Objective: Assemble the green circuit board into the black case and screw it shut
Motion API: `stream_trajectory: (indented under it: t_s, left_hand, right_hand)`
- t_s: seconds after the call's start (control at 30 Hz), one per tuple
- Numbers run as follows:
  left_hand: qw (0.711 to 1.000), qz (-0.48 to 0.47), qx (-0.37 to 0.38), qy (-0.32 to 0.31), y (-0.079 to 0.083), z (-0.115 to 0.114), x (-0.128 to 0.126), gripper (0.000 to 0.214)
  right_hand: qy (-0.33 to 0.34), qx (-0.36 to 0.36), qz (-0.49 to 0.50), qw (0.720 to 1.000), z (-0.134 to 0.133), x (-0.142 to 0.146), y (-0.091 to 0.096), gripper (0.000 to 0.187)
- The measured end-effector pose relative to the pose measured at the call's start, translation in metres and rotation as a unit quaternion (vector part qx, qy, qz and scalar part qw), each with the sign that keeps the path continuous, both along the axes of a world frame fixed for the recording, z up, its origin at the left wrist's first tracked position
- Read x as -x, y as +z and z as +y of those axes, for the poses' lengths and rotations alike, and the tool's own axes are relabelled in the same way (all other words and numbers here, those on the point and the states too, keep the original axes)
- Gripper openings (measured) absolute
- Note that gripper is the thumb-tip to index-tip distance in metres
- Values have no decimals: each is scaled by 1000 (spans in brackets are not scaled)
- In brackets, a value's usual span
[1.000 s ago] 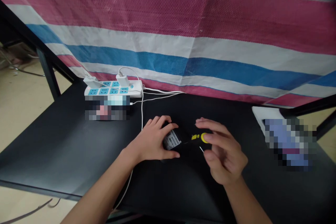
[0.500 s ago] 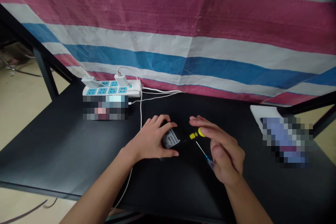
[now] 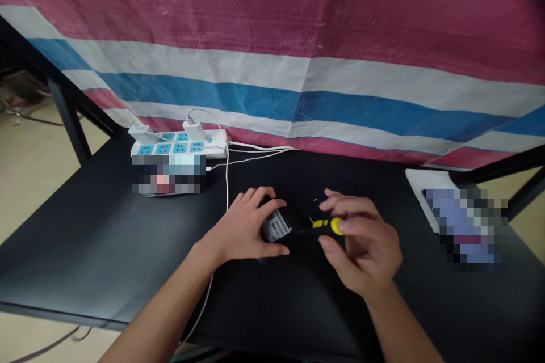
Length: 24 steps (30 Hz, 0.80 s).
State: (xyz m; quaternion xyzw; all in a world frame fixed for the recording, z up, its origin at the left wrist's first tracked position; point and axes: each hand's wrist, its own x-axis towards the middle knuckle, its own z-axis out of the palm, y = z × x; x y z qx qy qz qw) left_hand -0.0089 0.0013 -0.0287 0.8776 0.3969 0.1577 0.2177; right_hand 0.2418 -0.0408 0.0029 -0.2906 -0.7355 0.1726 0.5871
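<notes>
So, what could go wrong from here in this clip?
The black tool, pinched at its yellow end by the right hand, might slip and scratch the black device, which sits close by under the left hand. Dropped small parts could be hard to spot on the dark table. The white cable passes right beside the left wrist, so it might snag.
</notes>
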Motion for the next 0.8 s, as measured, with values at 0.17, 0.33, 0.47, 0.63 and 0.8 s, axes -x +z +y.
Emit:
stream_trajectory:
  t_s: [0.17,0.33,0.47,0.63,0.8]
  left_hand:
    - [1000,1,3,-4,1,0,0,91]
    - [1000,2,7,-5,1,0,1,90]
    - [1000,1,12,-5,1,1,1,90]
    - [1000,0,12,-2,3,1,0,90]
    - [1000,1,16,-3,3,1,0,91]
  right_hand:
    - [13,22,1,1000,-1,-1,2,33]
    - [23,10,-4,1000,-2,0,2,34]
    - [-19,-6,-13,1000,-3,1,1,36]
    - [-20,-13,-30,999,0,4,2,33]
    - [-61,-8,11,998,1,6,2,37]
